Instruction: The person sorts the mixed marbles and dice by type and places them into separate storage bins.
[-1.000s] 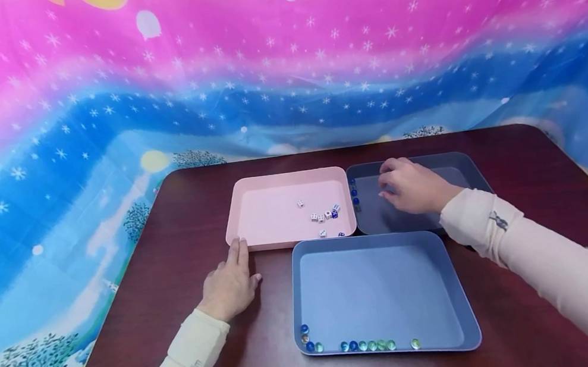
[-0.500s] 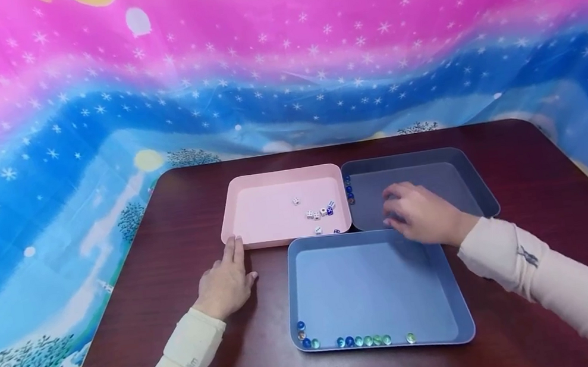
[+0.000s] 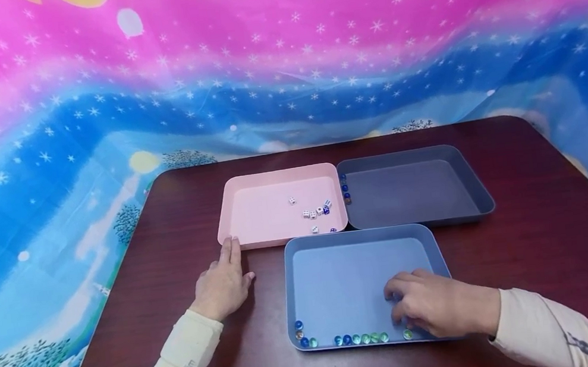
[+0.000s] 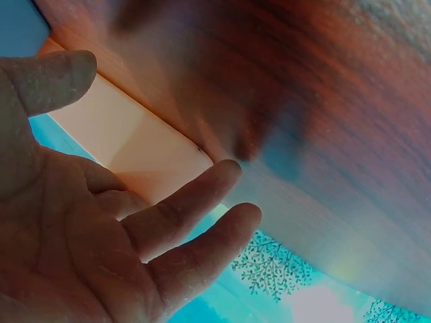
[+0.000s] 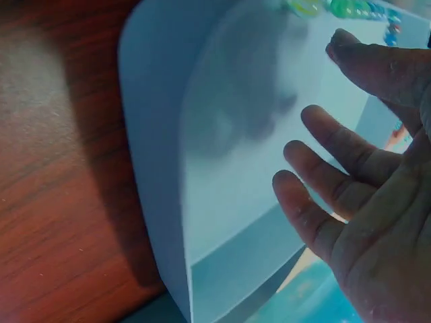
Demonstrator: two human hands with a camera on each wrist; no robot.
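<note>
My right hand (image 3: pixel 438 303) hovers over the right part of the blue tray (image 3: pixel 345 262), fingers loosely bent and holding nothing in the right wrist view. Just below its fingertips sits a lone green marble (image 3: pixel 408 334) by the tray's front wall. Farther left along that wall lie several green marbles (image 3: pixel 365 338) and a blue marble (image 3: pixel 347 340). My left hand (image 3: pixel 221 287) has its fingertips at the near left corner of the pink tray (image 3: pixel 256 236), its fingers relaxed and its palm bare in the left wrist view.
Several white dice (image 3: pixel 313 215) and a dark blue die (image 3: pixel 326 210) lie in the pink tray. The dark grey tray (image 3: pixel 413 195) adjoins it on the right, with blue marbles (image 3: pixel 345 188) along its left wall. All three trays stand on a dark wooden table (image 3: pixel 530 182).
My right hand has moved from over the dark grey tray toward me, into the blue tray near the lone green marble. The left hand stays at the pink tray's corner.
</note>
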